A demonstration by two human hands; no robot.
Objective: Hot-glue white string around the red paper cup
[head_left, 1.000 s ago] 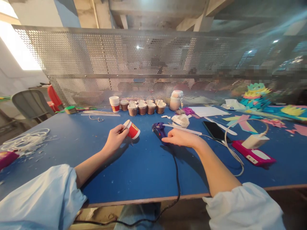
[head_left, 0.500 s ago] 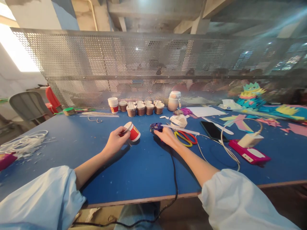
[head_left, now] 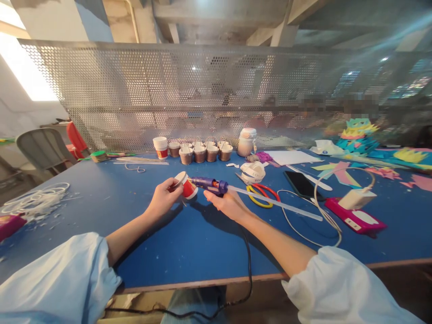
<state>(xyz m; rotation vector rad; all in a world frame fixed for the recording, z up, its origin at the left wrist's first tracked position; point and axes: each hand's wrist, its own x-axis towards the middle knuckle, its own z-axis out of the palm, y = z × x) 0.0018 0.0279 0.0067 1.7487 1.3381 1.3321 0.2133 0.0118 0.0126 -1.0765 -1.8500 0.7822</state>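
Observation:
My left hand (head_left: 164, 197) is closed round a small red and white paper cup (head_left: 186, 185), held tilted on its side just above the blue table (head_left: 189, 234). My right hand (head_left: 227, 203) grips a purple glue gun (head_left: 211, 184) whose nozzle points left and meets the cup. A long white glue stick (head_left: 276, 203) juts from the back of the gun to the right. The gun's black cord (head_left: 249, 265) runs over the table's front edge.
A stack of paper cups (head_left: 160, 146) and several brown-filled cups (head_left: 200, 152) stand at the back by the perforated metal screen. Scissors (head_left: 261, 194), a phone (head_left: 302, 183), a pink power strip (head_left: 354, 219) with white cable and coloured paper lie right. White strips (head_left: 35, 198) lie left.
My right hand took the glue gun off the table, lifted it and swung its nozzle left to the cup. The left hand and cup stayed where they were.

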